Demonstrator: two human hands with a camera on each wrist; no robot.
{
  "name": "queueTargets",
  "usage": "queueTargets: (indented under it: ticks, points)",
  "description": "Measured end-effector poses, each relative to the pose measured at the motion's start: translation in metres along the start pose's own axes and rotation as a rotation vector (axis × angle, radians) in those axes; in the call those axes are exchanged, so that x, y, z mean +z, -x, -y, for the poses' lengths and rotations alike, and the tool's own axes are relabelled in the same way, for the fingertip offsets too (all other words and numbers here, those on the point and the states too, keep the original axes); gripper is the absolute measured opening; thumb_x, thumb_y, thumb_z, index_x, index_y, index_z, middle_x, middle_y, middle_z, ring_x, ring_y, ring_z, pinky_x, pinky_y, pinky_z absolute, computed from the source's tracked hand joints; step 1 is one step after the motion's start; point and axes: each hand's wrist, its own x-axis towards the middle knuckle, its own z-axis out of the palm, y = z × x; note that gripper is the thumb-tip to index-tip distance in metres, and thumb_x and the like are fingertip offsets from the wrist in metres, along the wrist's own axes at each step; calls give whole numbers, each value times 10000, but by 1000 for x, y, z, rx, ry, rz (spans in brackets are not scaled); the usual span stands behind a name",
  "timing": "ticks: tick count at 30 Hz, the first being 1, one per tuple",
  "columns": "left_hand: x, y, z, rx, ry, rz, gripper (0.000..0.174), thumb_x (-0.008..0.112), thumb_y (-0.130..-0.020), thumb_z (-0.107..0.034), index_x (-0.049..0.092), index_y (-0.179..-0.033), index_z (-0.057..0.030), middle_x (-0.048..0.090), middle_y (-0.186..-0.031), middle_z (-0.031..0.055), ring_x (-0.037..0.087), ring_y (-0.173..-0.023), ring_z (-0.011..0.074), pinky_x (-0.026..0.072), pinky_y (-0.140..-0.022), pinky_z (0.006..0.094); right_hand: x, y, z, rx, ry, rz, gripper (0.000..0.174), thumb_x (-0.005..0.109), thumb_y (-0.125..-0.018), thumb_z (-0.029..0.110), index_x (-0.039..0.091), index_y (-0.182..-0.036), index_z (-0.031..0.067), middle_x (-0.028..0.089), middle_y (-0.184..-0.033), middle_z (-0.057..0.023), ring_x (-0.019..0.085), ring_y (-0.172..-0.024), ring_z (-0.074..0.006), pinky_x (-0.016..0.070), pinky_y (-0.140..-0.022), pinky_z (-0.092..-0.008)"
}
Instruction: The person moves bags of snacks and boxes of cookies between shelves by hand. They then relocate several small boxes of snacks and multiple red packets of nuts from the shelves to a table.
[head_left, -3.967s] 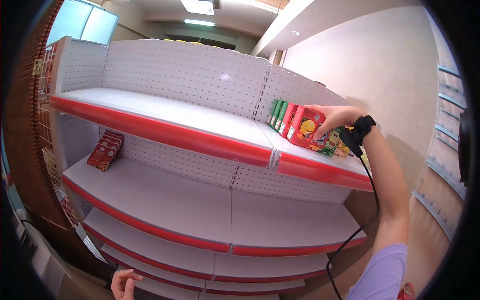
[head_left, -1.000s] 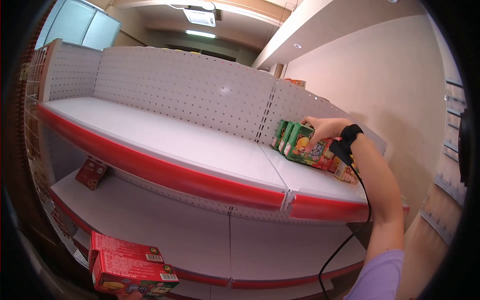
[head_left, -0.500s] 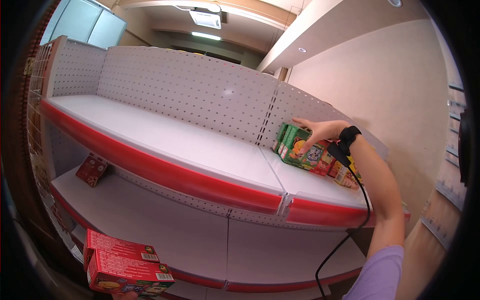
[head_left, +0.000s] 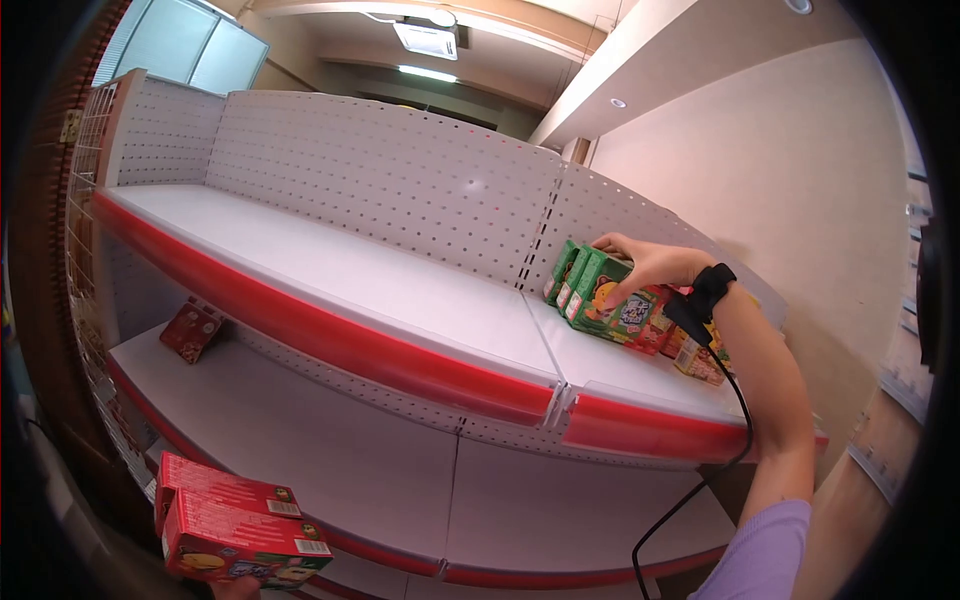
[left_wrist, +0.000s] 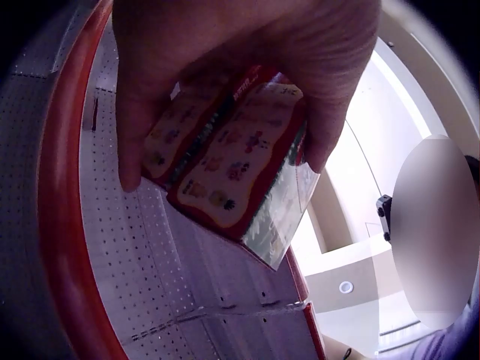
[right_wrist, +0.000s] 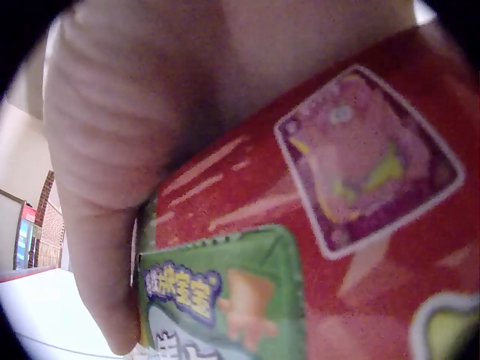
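Observation:
In the head view, my right hand grips the front green cartoon snack box of a short row on the upper right shelf, thumb on its face and fingers over the top. The right wrist view has this hand close against a red printed box side with a green panel. At the lower left, my left hand holds two red snack boxes side by side. Seen from the left wrist, thumb and fingers of that hand clasp both boxes from opposite sides.
A yellowish box stands right of the row, partly behind the wrist and its cable. Red packets lean at the left of the shelf below. The upper shelf's red front edge runs across the view; wire mesh flanks the left.
Four seconds ago my left hand held nothing and my right hand was on a red box in the row. The two red boxes are now in my left hand; my right hand grips a green one.

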Motion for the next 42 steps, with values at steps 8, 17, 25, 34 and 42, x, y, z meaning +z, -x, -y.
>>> queueTargets:
  ticks: [8,17,25,34,42]
  points:
    - [38,0,36,-270,-50,70,708,778,-699,-54,410,-1303,-55,566,-1204,105,571,-1049,215,476,-907,358,-21,53,45,-549,-155,-381,705,758,-720,185,391,-1293,-2,572,-1137,-126,570,-1053,-229,462,-923,-338]
    - [78,1,10,-394,640,171,712,789,-694,-164,446,-1303,-27,570,-1230,150,573,-1100,291,458,-949,473,88,156,99,-931,-951,-306,295,509,-922,63,589,-1205,37,590,-1199,-127,558,-1108,-229,445,-918,-337]
    - [95,-4,17,-272,908,-18,682,644,-673,-188,433,-1299,-19,560,-1244,161,571,-1107,317,435,-975,488,224,61,112,-540,-432,121,953,801,-710,224,196,-1423,37,441,-1286,-182,430,-1228,-274,338,-1027,-357]
    - [1,21,32,-375,732,32,787,697,-739,-428,379,-1357,-58,476,-1342,146,492,-1201,318,370,-1030,508,350,-16,109,-293,-546,79,1002,757,-680,469,239,-1401,4,358,-1343,-292,388,-1263,-373,320,-1046,-396]
    - [6,13,21,-378,867,-10,630,681,-759,-303,464,-1278,-20,591,-1201,153,591,-1072,306,450,-954,475,391,-21,145,-279,-390,84,960,583,-787,604,195,-1413,-13,379,-1284,-335,401,-1226,-427,329,-1030,-410]
